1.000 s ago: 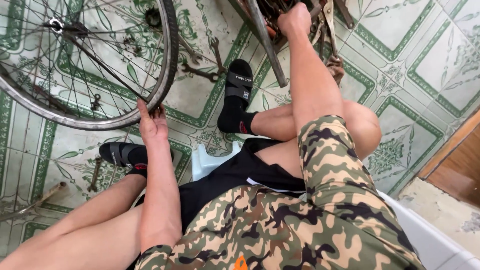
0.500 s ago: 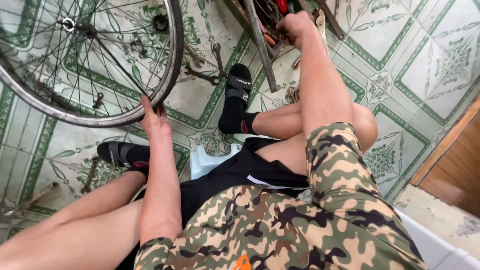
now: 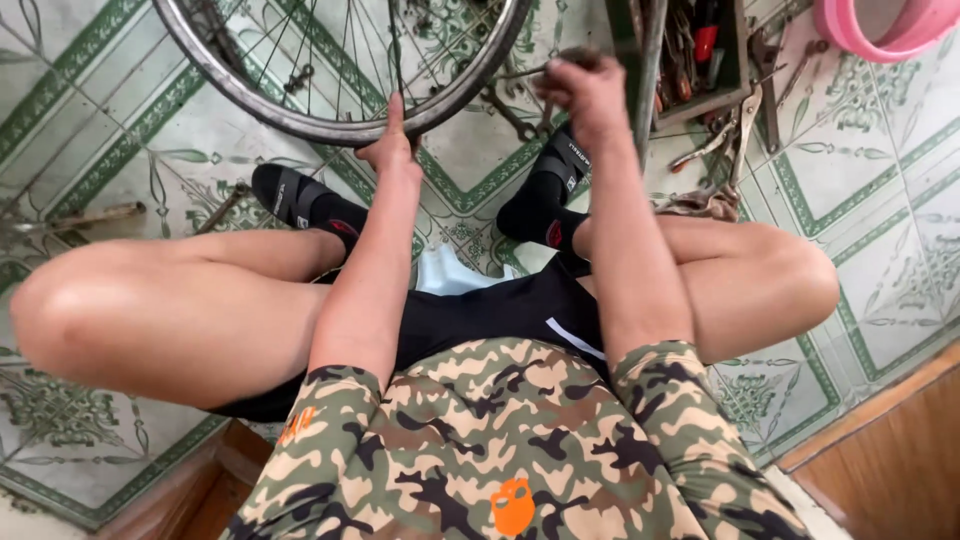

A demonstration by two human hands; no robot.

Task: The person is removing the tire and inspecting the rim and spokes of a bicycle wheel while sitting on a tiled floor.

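The bicycle wheel (image 3: 340, 70), standing at the far left, is grasped at its rim by the left hand (image 3: 390, 150). A thin, blurred tool, possibly a spoke (image 3: 520, 72), is pinched by the clenched right hand (image 3: 585, 95).

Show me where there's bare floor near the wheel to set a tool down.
Bare tile lies at the far left, between the wheel and the left knee, and at the right, below the pink tub beside the right knee. It is crowded around the tool box, the pliers and the right hand.
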